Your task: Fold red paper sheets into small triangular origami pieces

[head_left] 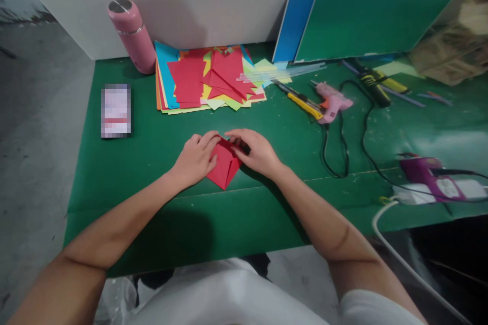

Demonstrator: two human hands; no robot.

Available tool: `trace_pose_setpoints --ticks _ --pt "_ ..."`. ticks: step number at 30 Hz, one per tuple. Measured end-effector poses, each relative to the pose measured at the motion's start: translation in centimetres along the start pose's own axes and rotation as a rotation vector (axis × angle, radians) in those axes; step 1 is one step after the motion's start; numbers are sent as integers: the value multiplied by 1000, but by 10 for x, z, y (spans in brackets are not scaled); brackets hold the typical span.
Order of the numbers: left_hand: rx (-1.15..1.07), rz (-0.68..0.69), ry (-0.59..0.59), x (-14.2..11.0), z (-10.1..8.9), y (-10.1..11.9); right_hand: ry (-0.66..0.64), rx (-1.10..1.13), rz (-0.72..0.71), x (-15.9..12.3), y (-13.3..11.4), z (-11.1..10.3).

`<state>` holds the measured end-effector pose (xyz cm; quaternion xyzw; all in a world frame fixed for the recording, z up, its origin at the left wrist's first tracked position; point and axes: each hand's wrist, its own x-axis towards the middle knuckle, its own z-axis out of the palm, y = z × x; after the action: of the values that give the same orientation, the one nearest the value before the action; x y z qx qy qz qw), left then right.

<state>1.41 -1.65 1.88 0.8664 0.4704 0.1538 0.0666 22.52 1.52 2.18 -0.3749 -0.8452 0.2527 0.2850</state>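
Note:
A red sheet of paper [222, 163], folded to a pointed shape, lies on the green table in front of me. My left hand [196, 156] holds its left side, with the fingertips at the top corner and the thumb lower on the paper. At the right side my right hand [256, 151] has its thumb and fingers around a raised red flap. Part of that flap is hidden behind the right fingers. The lower tip of the paper points toward me.
Behind are stacked coloured papers [164, 81], red pieces [188, 78] and a pink bottle [137, 43]. To the right lie clear sticks [285, 72], a yellow cutter [305, 105], a corded pink glue gun [331, 103] and a purple-and-white power strip [415, 193]. A green board [377, 23] leans behind.

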Motion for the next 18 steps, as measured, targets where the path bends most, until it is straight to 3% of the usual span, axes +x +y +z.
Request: trace_pose_setpoints --ticks 12,18 --pt "8 24 1 1 -2 0 -107 -97 -162 2 4 -2" --pt "-103 46 -37 1 -8 -4 -136 -117 -226 3 2 -1"
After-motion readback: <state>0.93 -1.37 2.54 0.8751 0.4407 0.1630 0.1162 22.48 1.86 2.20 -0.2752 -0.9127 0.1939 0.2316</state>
